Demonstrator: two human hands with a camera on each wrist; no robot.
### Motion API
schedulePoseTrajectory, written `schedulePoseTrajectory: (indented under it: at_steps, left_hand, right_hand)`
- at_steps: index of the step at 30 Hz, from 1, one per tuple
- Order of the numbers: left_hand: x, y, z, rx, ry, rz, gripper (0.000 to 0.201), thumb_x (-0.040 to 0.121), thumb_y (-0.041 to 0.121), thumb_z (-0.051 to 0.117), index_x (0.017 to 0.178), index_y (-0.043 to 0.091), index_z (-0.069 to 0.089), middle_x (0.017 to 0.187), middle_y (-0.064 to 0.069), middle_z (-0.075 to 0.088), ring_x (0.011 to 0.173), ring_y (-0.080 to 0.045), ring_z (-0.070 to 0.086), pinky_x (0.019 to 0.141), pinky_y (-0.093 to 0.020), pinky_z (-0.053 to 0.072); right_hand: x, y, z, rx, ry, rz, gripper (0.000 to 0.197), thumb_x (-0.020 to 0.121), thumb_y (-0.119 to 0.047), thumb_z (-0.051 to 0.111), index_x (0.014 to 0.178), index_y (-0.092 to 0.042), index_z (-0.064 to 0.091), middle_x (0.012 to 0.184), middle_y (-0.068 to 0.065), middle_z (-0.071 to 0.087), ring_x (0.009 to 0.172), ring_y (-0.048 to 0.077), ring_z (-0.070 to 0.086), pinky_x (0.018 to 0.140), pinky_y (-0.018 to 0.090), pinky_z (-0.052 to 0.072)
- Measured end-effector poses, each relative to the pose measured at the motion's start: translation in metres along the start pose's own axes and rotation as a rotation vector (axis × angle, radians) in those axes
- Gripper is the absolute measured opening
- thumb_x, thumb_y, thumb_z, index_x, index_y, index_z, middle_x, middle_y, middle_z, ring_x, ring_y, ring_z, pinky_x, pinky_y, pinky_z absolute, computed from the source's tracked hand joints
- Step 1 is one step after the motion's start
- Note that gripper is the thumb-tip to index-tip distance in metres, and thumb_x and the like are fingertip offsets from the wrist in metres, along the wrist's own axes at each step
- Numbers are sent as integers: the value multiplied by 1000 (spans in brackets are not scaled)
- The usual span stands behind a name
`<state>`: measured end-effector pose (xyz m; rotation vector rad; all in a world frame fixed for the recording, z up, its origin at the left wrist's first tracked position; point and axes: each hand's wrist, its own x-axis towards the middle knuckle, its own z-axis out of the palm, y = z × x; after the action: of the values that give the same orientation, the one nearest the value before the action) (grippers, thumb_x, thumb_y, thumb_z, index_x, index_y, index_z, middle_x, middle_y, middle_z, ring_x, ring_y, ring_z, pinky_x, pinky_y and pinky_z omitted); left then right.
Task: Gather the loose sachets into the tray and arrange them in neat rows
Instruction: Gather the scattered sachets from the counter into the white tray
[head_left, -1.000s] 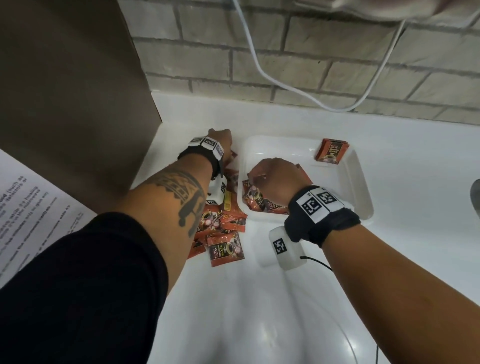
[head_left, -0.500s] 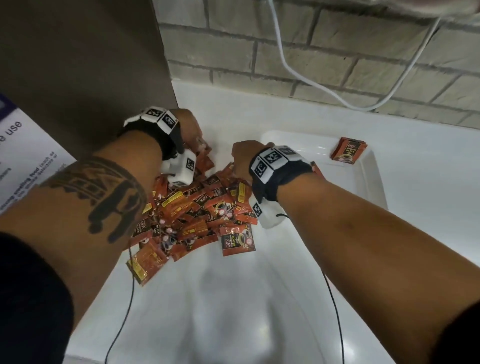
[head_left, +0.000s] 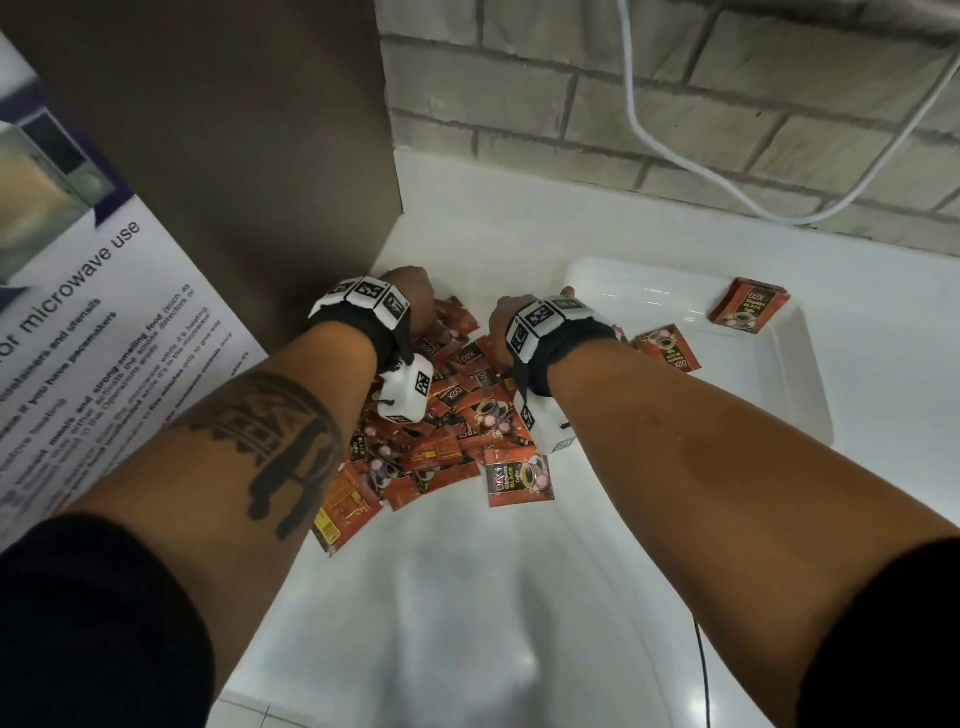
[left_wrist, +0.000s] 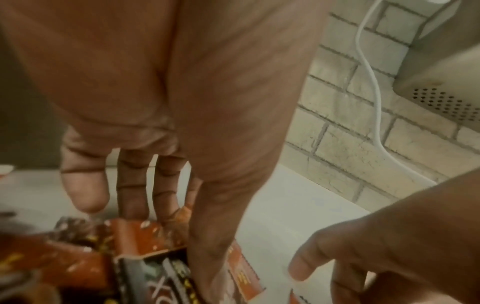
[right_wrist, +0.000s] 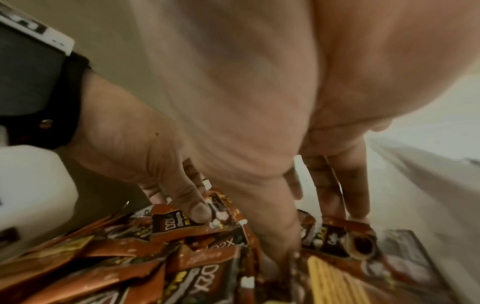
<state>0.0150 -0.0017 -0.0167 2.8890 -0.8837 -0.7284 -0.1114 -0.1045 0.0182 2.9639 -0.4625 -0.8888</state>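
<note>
Sachets (head_left: 457, 436) lie in a loose heap on the white counter (head_left: 467, 597), just left of the tray (head_left: 779, 395), and you have both hands on the far side of that heap. They are flat orange-brown packets with dark panels, a coffee-cup picture and yellow print, some face up and some face down. Their long axes point every way, overlapping, with no row among them.

Your left hand (head_left: 410, 296) reaches down at the pile's far left edge; its wrist view shows the fingers (left_wrist: 135, 185) straight and spread, tips touching the packets, grasping nothing.

Your right hand (head_left: 514, 322) sits beside the tray's left rim. Its fingers (right_wrist: 332, 185) point down with a sachet edge between 2 of them, the thumb pressed into the heap, so it pinches that packet.

Further right, 1 sachet (head_left: 667, 347) lies tilted inside the tray near its left side. A small neat stack (head_left: 748, 312) sits in the far right corner, its long axis slanting toward the wall.
</note>
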Motion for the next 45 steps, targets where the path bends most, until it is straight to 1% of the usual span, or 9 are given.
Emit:
schedulePoseTrajectory:
  at_steps: [6, 12, 16, 22, 28, 31, 36, 41, 45]
  left_hand:
    - [-12, -4, -4, -259, 69, -19, 53, 78, 21, 87, 125, 7, 67, 127, -10, 67, 116, -27, 63, 98, -36, 51]
    - [-16, -10, -13, -342, 167, -4, 38, 79, 21, 86, 112, 10, 70, 119, -8, 70, 108, -26, 65, 94, -35, 53]
    - [-18, -8, -27, -359, 266, 21, 36, 82, 21, 83, 114, 11, 69, 122, -7, 68, 109, -25, 64, 92, -33, 51]
    - [-36, -4, -58, -492, 394, 100, 31, 85, 16, 78, 113, 15, 67, 121, -5, 68, 107, -22, 64, 94, -33, 53]
    - [-78, 9, -62, -256, -13, 207, 41, 85, 15, 79, 121, 25, 64, 103, 6, 66, 82, -12, 64, 64, -23, 50]
    - [-88, 21, -43, -78, -242, 271, 52, 81, 22, 84, 127, 19, 60, 111, 5, 67, 88, -19, 67, 76, -29, 54]
    - [-83, 31, -24, 102, -293, 278, 91, 76, 33, 87, 153, 24, 39, 150, 0, 49, 130, -25, 50, 96, -30, 40]
    - [-84, 37, -19, 87, -350, 289, 64, 77, 29, 87, 135, 23, 61, 123, 0, 67, 83, -13, 60, 69, -25, 49]
    - [-85, 37, -13, 30, -277, 281, 64, 74, 23, 88, 132, 22, 61, 127, 1, 64, 104, -20, 60, 83, -30, 49]
  right_hand:
    - [2, 9, 3, 30, 43, 60, 45, 92, -21, 61, 63, -25, 28, 66, -7, 29, 92, 17, 40, 103, 46, 38]
    - [126, 48, 56, 219, -25, 179, 40, 65, -60, 59, 70, -22, 49, 93, 8, 69, 80, 33, 63, 80, 57, 46]
    - [24, 26, -7, 389, 219, 113, 21, 87, -24, 64, 72, -10, 60, 73, -1, 60, 76, 25, 61, 60, 26, 41]
    - [-32, 44, -37, 630, 450, 8, 20, 91, -32, 69, 99, -15, 63, 100, 0, 61, 94, 20, 53, 73, 24, 35]
    - [-92, 30, -11, 480, 45, -174, 26, 90, -39, 70, 106, -20, 64, 98, -6, 60, 91, 16, 56, 62, 23, 36]
    - [-88, 19, 5, 232, -72, -184, 30, 90, -42, 69, 83, -17, 54, 83, -4, 54, 81, 17, 52, 54, 24, 30]
    - [-74, 6, 8, 22, -160, -137, 41, 93, -40, 67, 114, -4, 63, 73, -2, 47, 62, 11, 43, 64, 27, 40]
    - [-71, 2, 8, -15, -109, -141, 41, 95, -30, 66, 124, -2, 61, 88, 3, 56, 85, 18, 51, 76, 26, 42]
    - [-69, 0, 13, 18, -104, -122, 38, 93, -25, 69, 123, -2, 63, 100, 5, 60, 89, 19, 53, 78, 26, 43]
